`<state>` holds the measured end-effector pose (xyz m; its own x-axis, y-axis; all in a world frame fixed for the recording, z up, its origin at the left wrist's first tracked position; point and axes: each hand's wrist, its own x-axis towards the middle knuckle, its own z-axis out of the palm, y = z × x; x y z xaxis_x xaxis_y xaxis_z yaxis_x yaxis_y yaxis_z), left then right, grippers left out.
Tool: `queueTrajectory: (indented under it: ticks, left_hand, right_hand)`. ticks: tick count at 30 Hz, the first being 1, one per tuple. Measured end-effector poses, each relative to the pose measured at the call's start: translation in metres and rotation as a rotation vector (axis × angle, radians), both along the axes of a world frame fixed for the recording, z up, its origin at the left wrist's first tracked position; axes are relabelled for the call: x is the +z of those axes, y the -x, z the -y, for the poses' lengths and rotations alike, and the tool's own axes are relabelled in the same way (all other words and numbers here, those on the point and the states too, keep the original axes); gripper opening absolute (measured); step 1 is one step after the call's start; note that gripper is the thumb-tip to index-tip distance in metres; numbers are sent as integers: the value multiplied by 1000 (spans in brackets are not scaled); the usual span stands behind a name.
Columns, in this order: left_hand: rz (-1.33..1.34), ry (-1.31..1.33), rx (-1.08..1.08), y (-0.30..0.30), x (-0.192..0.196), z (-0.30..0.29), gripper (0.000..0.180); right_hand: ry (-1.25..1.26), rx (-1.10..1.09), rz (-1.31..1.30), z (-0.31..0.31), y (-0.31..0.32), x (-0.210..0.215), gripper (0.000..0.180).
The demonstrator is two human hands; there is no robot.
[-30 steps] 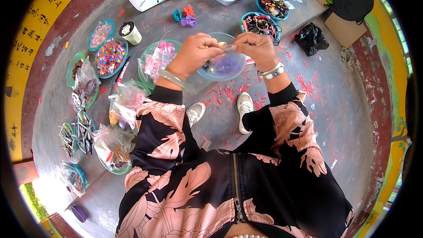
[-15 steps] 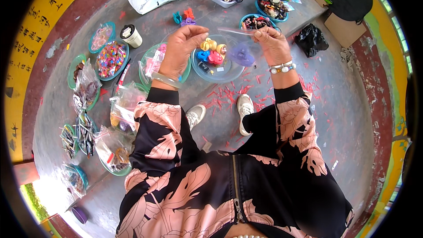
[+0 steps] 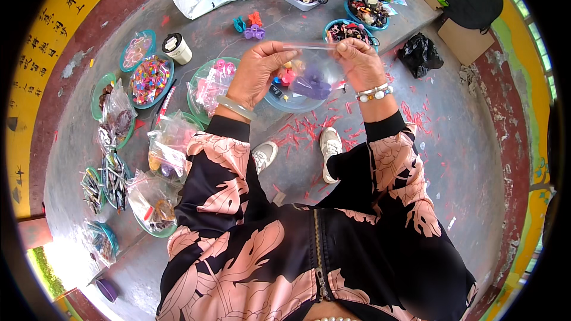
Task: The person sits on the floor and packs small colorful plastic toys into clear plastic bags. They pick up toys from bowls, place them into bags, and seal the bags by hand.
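A clear zip bag (image 3: 333,73) hangs stretched between my hands, its top edge running nearly level. Inside shows a purple hair claw clip (image 3: 312,85). My left hand (image 3: 257,72) pinches the left end of the top edge, and my right hand (image 3: 361,66) pinches the right end. Beneath the bag lies a clear round basin (image 3: 291,107). Partly hidden behind the bag and my left fingers, a pinkish-red hair clip (image 3: 286,75) sits in that basin with other small pieces.
Left of my arm stand a green basin with pink clips in bags (image 3: 214,86), a bowl of colourful small pieces (image 3: 151,81) and a lidded cup (image 3: 177,49). Loose claw clips (image 3: 254,31) lie ahead. Tubs of hair ties (image 3: 348,30) and a black plastic bag (image 3: 420,53) stand farther right.
My left hand has moved right and taken hold of the bag's top edge. The right hand has shifted slightly left, and the bag now hangs between both hands.
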<state>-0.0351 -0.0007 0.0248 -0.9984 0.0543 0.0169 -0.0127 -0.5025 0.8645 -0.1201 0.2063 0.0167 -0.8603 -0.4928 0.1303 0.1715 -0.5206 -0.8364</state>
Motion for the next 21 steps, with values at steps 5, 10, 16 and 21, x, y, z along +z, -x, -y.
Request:
queueTrajectory:
  ticks: [5,10,16,21]
  left_hand:
    - [8,-21,57,-1,1,-3,8]
    - [-1,17,68,0,-4,0,10]
    - [-68,255,21,1,-9,-3,14]
    - [-84,277,24,-1,-9,-8,13]
  right_hand:
    - [-25,10,6,-3,4,-3,7]
    - [-305,-15,-128,-4,0,7,14]
    - [-848,-22,-593,-2,-8,15,15]
    - [-888,-37,-705,4,-15,16,12]
